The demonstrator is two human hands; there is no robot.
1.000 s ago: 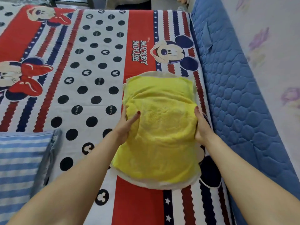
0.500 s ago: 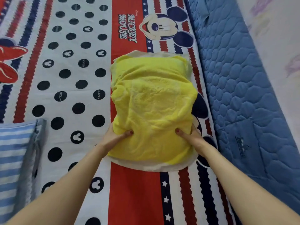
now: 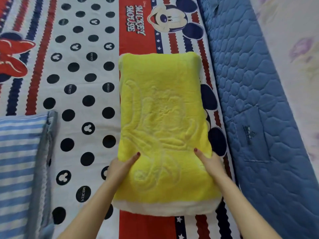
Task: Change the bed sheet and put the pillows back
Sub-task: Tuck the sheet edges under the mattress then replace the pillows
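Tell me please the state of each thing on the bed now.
yellow pillow: lying flat on the sheet, smooth.
left hand: grips the pillow's left edge.
right hand: grips the pillow's right edge.
cartoon sheet: spread flat.
striped pillow: lying at the left, untouched.

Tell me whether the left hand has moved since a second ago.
Yes. The left hand slid toward the person along the yellow terry pillow, past black dots on the printed bed sheet.
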